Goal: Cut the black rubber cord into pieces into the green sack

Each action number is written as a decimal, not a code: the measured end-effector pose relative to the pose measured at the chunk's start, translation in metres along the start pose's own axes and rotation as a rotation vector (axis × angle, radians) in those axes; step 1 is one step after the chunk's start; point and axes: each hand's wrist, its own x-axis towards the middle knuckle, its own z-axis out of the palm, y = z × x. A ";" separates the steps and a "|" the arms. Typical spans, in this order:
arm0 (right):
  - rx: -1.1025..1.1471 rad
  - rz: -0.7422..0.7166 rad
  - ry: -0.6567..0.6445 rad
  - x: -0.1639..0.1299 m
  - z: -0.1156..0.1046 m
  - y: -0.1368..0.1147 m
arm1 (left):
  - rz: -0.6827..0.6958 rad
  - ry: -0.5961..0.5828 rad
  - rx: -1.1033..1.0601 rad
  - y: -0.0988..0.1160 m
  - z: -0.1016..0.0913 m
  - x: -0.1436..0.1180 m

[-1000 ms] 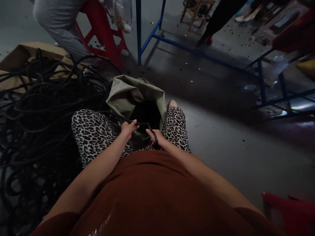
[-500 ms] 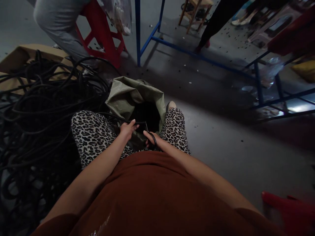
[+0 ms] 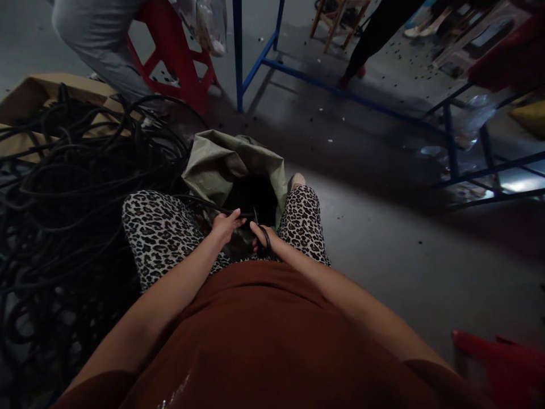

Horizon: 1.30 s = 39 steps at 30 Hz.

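Observation:
My left hand (image 3: 225, 225) grips a black cable (image 3: 200, 203) that runs in from the tangled heap on my left. My right hand (image 3: 264, 240) is closed on the black handles of scissors (image 3: 260, 227), whose blades meet the cable just in front of my left hand. Both hands hover over the open mouth of a grey-green woven sack (image 3: 221, 162) that stands between my knees in leopard-print trousers. The inside of the sack is dark and I cannot make out its contents.
A big tangle of black cables (image 3: 63, 187) lies on flattened cardboard (image 3: 29, 96) at the left. Behind it a person's leg (image 3: 97, 45) passes a red stool (image 3: 179, 57). Blue metal frames (image 3: 451, 142) stand at the back and right; red plastic (image 3: 498, 363) lies bottom right.
My right hand with the scissors has drawn slightly closer to my left hand. The person at the back left has shifted a little further left.

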 end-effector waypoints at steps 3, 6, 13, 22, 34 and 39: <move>-0.006 0.019 0.016 0.000 0.000 0.000 | -0.036 -0.008 0.050 0.003 -0.001 -0.002; 0.006 0.008 0.016 0.001 -0.001 0.001 | -0.042 -0.002 0.063 0.008 -0.004 -0.003; 0.022 -0.009 -0.003 0.003 -0.002 0.005 | -0.007 0.047 0.040 0.015 -0.007 0.001; 0.044 0.019 0.005 0.002 -0.002 0.002 | 0.025 0.060 0.091 0.012 -0.006 0.002; 0.028 0.025 0.003 0.006 -0.002 0.005 | 0.036 0.067 0.093 0.010 -0.007 0.003; -0.022 0.011 0.069 0.001 -0.004 0.000 | 0.035 0.070 0.090 0.009 -0.007 0.003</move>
